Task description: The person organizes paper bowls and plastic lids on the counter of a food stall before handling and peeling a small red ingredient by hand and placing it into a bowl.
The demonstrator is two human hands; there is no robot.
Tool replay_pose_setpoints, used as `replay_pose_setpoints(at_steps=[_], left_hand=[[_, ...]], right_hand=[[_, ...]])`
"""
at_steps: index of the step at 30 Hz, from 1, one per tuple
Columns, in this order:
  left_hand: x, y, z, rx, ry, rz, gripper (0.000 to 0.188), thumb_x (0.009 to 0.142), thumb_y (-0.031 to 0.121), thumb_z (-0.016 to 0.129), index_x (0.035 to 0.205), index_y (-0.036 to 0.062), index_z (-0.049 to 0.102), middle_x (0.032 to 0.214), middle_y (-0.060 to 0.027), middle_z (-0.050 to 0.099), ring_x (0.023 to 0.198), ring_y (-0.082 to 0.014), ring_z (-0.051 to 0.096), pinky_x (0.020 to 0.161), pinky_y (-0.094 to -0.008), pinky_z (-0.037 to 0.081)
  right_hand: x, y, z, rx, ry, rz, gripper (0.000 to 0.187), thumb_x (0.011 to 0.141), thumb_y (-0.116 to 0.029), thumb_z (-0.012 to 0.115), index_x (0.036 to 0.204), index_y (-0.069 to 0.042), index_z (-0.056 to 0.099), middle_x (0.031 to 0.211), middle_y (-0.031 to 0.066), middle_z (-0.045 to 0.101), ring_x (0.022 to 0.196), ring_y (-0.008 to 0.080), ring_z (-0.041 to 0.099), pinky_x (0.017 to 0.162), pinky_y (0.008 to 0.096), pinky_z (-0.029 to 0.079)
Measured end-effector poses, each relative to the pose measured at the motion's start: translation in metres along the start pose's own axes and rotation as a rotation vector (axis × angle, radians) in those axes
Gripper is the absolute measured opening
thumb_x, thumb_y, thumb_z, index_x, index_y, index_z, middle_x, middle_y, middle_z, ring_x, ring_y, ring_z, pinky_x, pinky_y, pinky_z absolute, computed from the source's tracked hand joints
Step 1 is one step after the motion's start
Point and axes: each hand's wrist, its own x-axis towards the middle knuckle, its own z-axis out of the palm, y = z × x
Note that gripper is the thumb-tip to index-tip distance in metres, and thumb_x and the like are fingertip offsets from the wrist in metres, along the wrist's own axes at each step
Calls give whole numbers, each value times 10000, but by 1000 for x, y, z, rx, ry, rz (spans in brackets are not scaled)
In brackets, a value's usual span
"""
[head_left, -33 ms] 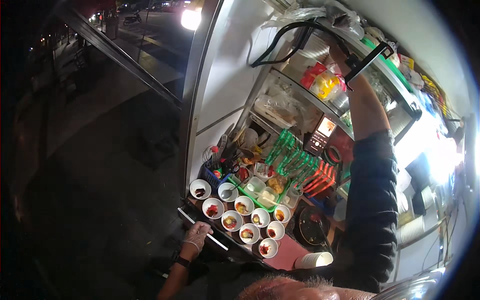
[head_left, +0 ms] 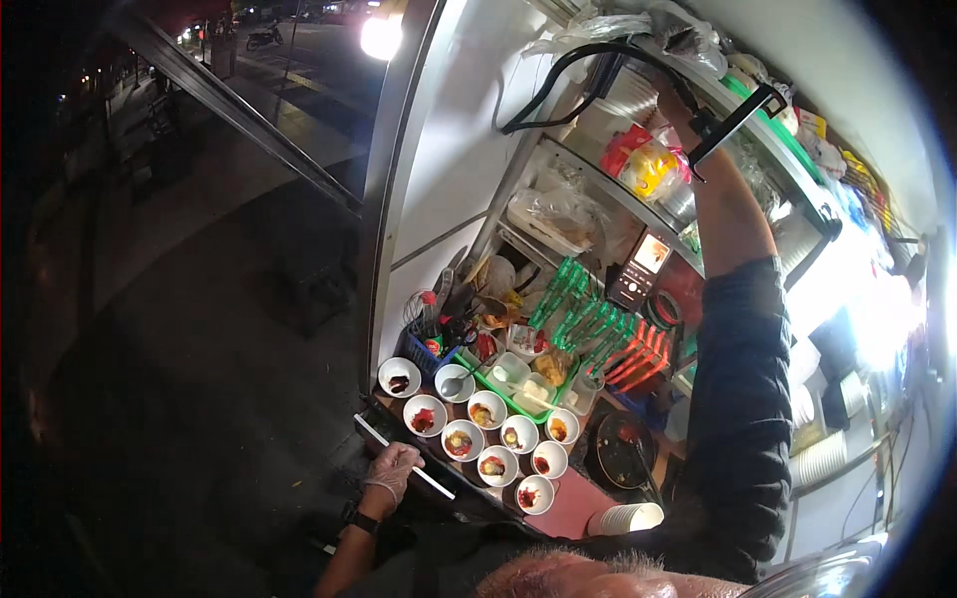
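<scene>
Ten white cups (head_left: 495, 439) on the tabletop (head_left: 576, 505); gloved left hand (head_left: 392, 470), loosely curled and empty, unmoved at seven o'clock; right hand (head_left: 678, 100) still raised at one o'clock, grip unclear.

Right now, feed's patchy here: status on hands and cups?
Left hand gloved, resting on counter edge. Right hand up at top shelf, grip unclear. White paper cups part-filled. Nothing blocking.

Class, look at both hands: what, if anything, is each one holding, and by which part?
The gloved left hand rests on the counter edge, holding nothing. The right hand reaches the top shelf; its grip cannot be told.
</scene>
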Motion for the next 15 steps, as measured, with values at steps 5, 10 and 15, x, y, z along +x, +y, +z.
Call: replay_pose_setpoints(at_steps=[5, 10, 15], left_hand=[[0, -10, -1, -20, -9, -33, 209, 1054, 268, 557, 1005, 79, 632, 935, -7, 686, 916, -98, 595, 902, -281, 466], [-2, -11, 0, -9, -12, -51, 213, 1060, 279, 548, 1015, 86, 624, 936, 1, 678, 914, -92, 584, 913, -280, 452], [-8, 8, 9, -32, -16, -54, 204, 1059, 276, 557, 1007, 90, 624, 924, 4, 672, 900, -93, 577, 905, -281, 451]], right_hand=[[6, 9, 8, 7, 1, 36, 289, 944, -235, 594, 1176, -88, 684, 1124, 160, 708, 1101, 318, 672, 918, 440, 553], [4, 5, 13, 14, -3, 44, 289, 940, -225, 587, 1173, -82, 682, 1132, 167, 704, 1109, 321, 669, 923, 441, 551], [3, -1, 19, 24, -14, 44, 290, 936, -216, 580, 1170, -77, 681, 1139, 174, 700, 1117, 324, 666, 929, 443, 550]])
